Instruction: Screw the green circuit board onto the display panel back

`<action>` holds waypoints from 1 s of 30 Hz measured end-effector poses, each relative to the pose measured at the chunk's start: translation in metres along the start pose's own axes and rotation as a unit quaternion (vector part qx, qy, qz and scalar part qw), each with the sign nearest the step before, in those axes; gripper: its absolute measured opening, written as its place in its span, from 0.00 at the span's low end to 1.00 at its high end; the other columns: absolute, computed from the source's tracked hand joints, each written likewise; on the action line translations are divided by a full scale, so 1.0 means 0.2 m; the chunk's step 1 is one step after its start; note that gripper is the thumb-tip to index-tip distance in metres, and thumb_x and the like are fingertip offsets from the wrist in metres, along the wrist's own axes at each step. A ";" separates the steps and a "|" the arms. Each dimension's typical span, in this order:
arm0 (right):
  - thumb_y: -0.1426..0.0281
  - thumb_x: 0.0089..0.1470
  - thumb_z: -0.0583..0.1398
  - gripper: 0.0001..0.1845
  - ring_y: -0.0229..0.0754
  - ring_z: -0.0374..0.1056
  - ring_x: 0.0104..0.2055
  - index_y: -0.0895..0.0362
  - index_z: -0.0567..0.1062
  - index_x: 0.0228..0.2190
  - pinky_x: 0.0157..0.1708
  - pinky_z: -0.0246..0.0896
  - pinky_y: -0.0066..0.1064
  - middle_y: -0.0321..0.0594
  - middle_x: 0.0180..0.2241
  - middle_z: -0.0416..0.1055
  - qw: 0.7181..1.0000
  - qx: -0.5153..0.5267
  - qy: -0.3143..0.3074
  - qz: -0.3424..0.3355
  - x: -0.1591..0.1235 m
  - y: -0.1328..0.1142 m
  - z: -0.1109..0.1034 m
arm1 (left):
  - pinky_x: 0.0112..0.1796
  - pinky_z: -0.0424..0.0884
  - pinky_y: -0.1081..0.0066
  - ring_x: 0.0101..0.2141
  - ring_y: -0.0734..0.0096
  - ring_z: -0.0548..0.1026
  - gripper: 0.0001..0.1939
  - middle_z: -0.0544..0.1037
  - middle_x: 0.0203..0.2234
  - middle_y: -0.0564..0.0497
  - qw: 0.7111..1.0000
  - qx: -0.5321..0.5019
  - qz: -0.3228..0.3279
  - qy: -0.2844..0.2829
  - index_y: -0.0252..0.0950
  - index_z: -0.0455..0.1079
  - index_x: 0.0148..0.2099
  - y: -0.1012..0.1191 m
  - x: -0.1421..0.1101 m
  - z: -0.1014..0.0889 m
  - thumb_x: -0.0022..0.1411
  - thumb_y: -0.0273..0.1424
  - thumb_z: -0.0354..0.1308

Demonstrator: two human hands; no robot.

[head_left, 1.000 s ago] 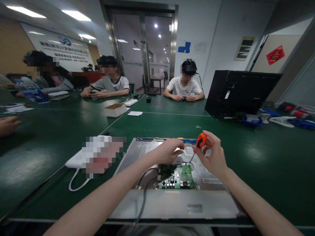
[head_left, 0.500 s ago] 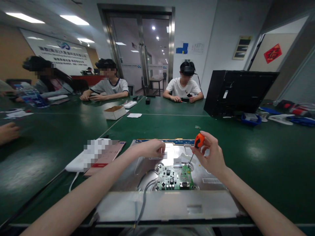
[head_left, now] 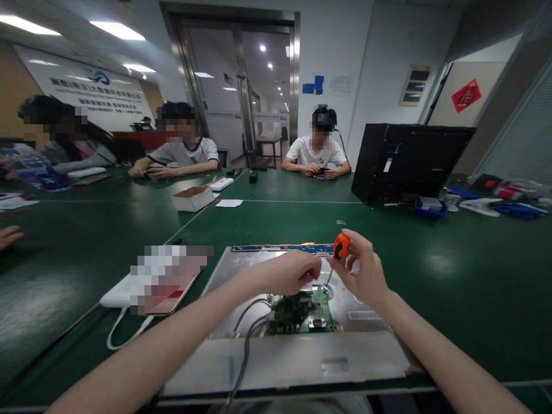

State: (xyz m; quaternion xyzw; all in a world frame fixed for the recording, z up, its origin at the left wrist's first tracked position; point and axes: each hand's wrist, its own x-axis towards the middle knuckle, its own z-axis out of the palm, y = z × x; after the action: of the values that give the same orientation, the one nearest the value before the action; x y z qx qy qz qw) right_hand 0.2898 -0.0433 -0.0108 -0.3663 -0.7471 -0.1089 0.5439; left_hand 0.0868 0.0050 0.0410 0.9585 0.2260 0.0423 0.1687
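Observation:
A silver metal panel (head_left: 241,270), the back of a display, lies flat on the green table in front of me. A green circuit board (head_left: 302,310) with grey cables (head_left: 248,328) sits on it. My right hand (head_left: 362,273) grips a small screwdriver with an orange handle (head_left: 341,246); its tip stands on the board's far right corner. My left hand (head_left: 287,273) hovers over the board's far edge with its fingers curled, close to the screwdriver's shaft. What they pinch, if anything, is hidden.
A white device with a cord and a red booklet (head_left: 159,284) lie left of the panel. A black monitor back (head_left: 407,164) stands at the right, with blue and white items beyond. An open cardboard box (head_left: 192,198) sits mid-table. Three people sit across the green table (head_left: 452,264).
My left hand went left along the panel's far edge, then came back right to the board beside the screwdriver. The right hand with the screwdriver stayed on the board's corner.

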 end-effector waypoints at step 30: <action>0.66 0.68 0.58 0.24 0.34 0.67 0.19 0.51 0.59 0.62 0.18 0.62 0.22 0.29 0.26 0.70 1.000 -0.006 -0.018 -0.024 0.00 0.00 0.00 | 0.46 0.67 0.61 0.41 0.57 0.77 0.16 0.80 0.40 0.45 0.981 0.185 0.067 0.003 0.34 0.70 0.43 0.32 -0.09 0.35 0.53 0.30 0.69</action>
State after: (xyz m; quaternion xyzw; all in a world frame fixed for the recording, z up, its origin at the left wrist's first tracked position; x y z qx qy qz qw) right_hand 0.2890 -0.0437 -0.0104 -0.3535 -0.7649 -0.1197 0.5250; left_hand 0.1087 -0.0772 -0.0024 0.9860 0.1655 0.0140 -0.0151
